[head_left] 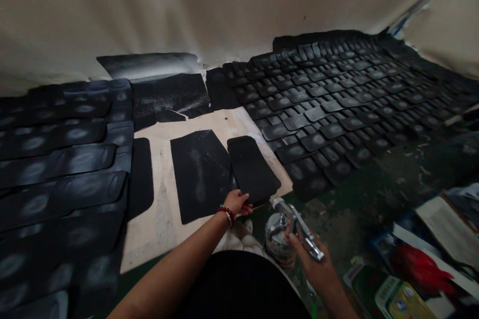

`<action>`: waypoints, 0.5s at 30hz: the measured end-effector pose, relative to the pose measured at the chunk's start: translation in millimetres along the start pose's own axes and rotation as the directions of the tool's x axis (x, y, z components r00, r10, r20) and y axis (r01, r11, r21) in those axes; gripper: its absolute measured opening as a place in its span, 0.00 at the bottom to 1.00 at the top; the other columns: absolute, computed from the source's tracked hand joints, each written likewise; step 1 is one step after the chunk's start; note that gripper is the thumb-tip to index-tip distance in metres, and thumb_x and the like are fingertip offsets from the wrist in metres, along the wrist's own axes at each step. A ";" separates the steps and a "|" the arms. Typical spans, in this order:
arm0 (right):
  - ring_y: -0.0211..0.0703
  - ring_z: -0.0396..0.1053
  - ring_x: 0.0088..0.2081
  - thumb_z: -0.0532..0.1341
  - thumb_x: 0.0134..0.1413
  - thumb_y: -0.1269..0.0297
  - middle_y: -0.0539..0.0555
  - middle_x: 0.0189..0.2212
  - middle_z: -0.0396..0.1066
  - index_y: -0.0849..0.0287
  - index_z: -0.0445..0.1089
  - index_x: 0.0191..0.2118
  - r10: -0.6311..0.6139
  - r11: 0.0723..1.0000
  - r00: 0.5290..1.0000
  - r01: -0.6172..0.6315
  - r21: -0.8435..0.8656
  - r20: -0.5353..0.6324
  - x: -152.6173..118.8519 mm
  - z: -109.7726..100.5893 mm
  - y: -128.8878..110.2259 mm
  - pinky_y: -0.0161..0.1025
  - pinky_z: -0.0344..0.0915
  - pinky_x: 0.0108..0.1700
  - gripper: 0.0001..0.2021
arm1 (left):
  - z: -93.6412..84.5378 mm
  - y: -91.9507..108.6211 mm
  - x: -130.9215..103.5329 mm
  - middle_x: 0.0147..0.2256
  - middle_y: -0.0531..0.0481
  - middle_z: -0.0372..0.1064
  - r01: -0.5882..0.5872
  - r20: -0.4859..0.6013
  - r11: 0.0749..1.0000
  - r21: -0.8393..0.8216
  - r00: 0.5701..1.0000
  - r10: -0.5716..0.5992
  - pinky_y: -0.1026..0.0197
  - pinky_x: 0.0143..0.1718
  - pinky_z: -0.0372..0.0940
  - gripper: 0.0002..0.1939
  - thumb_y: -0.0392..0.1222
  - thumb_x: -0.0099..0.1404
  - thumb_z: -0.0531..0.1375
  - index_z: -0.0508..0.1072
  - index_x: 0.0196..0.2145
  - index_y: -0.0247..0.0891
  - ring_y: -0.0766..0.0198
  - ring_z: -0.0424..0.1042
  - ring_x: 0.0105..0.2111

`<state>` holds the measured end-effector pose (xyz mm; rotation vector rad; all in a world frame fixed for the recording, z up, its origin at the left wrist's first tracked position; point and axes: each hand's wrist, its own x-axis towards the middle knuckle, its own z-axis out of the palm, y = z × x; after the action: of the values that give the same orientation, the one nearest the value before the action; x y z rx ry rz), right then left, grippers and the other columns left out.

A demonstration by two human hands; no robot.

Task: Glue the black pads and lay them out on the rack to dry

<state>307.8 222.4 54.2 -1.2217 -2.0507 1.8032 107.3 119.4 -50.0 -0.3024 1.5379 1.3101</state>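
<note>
My left hand (238,203) is at the lower edge of a black rounded panel (252,167), fingers closed on that edge. The panel lies on a pale board (160,209), its left side beside a larger black sheet (198,174). Off to the right, my right hand (309,254) grips a metal spray gun (299,227) by its handle. A cup (279,239) hangs beneath the gun, and its nozzle points towards the board's lower right corner.
Overlapping black panels with pale round marks lie in rows at left (75,159) and right (337,104). A pale curtain (187,5) hangs behind. At lower right are a red bundle (421,269) and a green and yellow container (389,291).
</note>
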 end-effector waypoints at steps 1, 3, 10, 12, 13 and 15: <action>0.55 0.69 0.48 0.62 0.51 0.52 0.60 0.43 0.73 0.62 0.72 0.44 0.016 1.000 1.000 -0.016 0.004 -0.015 0.5 0.0 0.4 0.46 0.65 0.50 0.20 | -0.7 -0.3 -0.5 0.20 0.48 0.70 -0.003 0.010 1.000 -0.011 1.000 0.003 0.69 0.17 0.61 0.05 0.36 0.66 0.53 0.57 0.33 0.37 0.65 0.70 0.16; 0.54 0.69 0.47 0.63 0.51 0.52 0.59 0.43 0.73 0.62 0.71 0.45 0.040 0.999 0.998 -0.039 0.008 -0.039 0.8 -1.5 3.5 0.45 0.66 0.50 0.21 | -1.4 -0.7 -1.9 0.21 0.48 0.70 -0.014 0.026 0.999 -0.036 1.000 0.014 0.69 0.16 0.61 0.05 0.33 0.66 0.52 0.56 0.32 0.37 0.66 0.70 0.16; 0.52 0.69 0.48 0.64 0.51 0.54 0.58 0.45 0.72 0.61 0.70 0.46 0.061 0.998 0.998 -0.061 0.001 -0.013 -8.2 -16.4 18.1 0.39 0.67 0.48 0.20 | -0.2 -3.5 -3.5 0.20 0.49 0.70 -0.032 0.033 0.998 -0.047 0.999 0.034 0.71 0.16 0.60 0.06 0.33 0.65 0.52 0.55 0.32 0.38 0.67 0.70 0.15; 0.52 0.69 0.48 0.64 0.50 0.54 0.58 0.46 0.72 0.61 0.70 0.47 0.081 0.997 0.997 -0.081 0.012 0.002 -10.4 -17.5 16.1 0.39 0.68 0.47 0.21 | 0.2 -3.7 -3.4 0.19 0.50 0.70 -0.042 0.031 0.998 -0.050 0.999 0.044 0.71 0.16 0.59 0.07 0.33 0.65 0.52 0.55 0.31 0.38 0.67 0.70 0.15; 0.52 0.69 0.48 0.64 0.50 0.54 0.58 0.45 0.72 0.61 0.70 0.47 0.083 0.997 0.997 -0.083 0.007 0.010 -10.6 -16.8 13.7 0.39 0.68 0.46 0.21 | 0.5 -3.5 -3.4 0.19 0.50 0.70 -0.045 0.029 0.998 -0.052 0.998 0.047 0.71 0.15 0.59 0.07 0.33 0.65 0.52 0.54 0.31 0.38 0.66 0.69 0.15; 0.52 0.70 0.47 0.64 0.49 0.53 0.58 0.44 0.73 0.61 0.71 0.46 0.069 0.998 0.998 -0.069 -0.008 0.010 -8.7 -13.3 7.0 0.38 0.69 0.44 0.21 | 1.3 -2.6 -3.8 0.19 0.50 0.69 -0.047 0.024 0.997 -0.054 0.999 0.048 0.71 0.15 0.59 0.08 0.33 0.66 0.52 0.54 0.31 0.39 0.66 0.69 0.14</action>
<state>324.7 226.5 55.0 -1.3032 -2.0464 1.8372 111.5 117.9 -48.3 -0.2838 1.4993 1.3886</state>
